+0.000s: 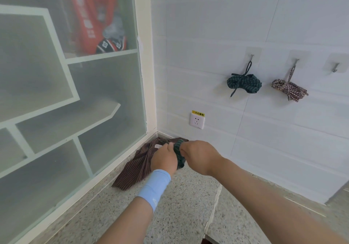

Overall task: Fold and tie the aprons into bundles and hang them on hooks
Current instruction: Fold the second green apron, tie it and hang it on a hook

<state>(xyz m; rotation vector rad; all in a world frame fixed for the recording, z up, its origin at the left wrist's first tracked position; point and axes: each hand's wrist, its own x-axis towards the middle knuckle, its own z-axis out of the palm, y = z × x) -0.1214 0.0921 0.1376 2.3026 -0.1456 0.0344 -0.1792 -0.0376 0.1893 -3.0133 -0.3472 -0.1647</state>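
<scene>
Both hands meet over the counter corner and grip a dark green striped apron (179, 155) rolled into a wad between them. My left hand (164, 158), with a light blue wristband, holds its left side; my right hand (198, 155) pinches its right side. Under and behind them lies a brown striped apron (137, 165), spread loosely on the counter. On the white wall, a green striped bundle (245, 83) hangs from one hook and a brown checked bundle (289, 90) from the hook to its right. A third hook (335, 68) at the far right is bare.
The speckled stone counter (179, 206) runs into the corner. A frosted glass cabinet (66, 102) with white shelves stands on the left, with red cloth behind the glass. A wall socket (197, 121) with a yellow label sits just above the counter.
</scene>
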